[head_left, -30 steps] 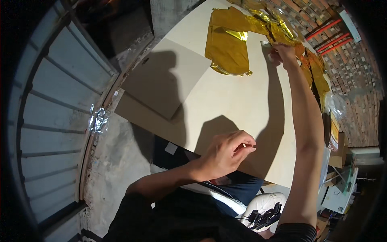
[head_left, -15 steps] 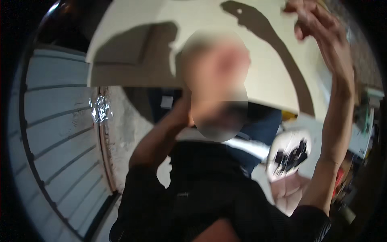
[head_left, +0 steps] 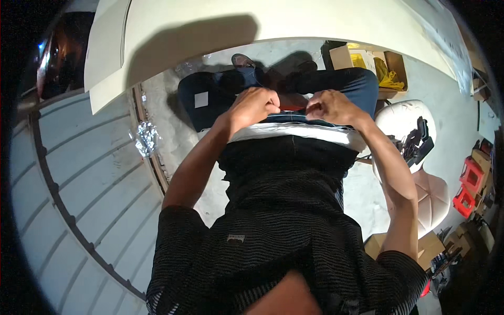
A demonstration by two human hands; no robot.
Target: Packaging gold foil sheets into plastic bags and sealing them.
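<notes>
My left hand [head_left: 254, 108] is over my lap with its fingers curled closed. Facing it a short gap away, my right hand [head_left: 336, 108] is closed too, fingers bent inward. A thin white strand [head_left: 292, 114] shows between the two hands; whether either one grips it I cannot make out. Behind the gap lies a reddish patch [head_left: 295, 101], too unclear to name. Below the hands, a white cloth [head_left: 294, 132] stretches across my waist over dark blue trousers [head_left: 362, 84].
A cream tabletop [head_left: 325, 21] curves across the far side. Beyond my knees are cardboard boxes [head_left: 341, 58] with yellow bags [head_left: 387, 79]. To the right, a pale chair [head_left: 404, 118] bears black objects [head_left: 419, 142]; red stools [head_left: 471, 173] stand farther off. A ribbed grey shutter [head_left: 79, 173] is at left.
My right hand has come down from high over the table to my lap. The left hand now shows beside it. The view has shifted, so the tabletop sits farther up.
</notes>
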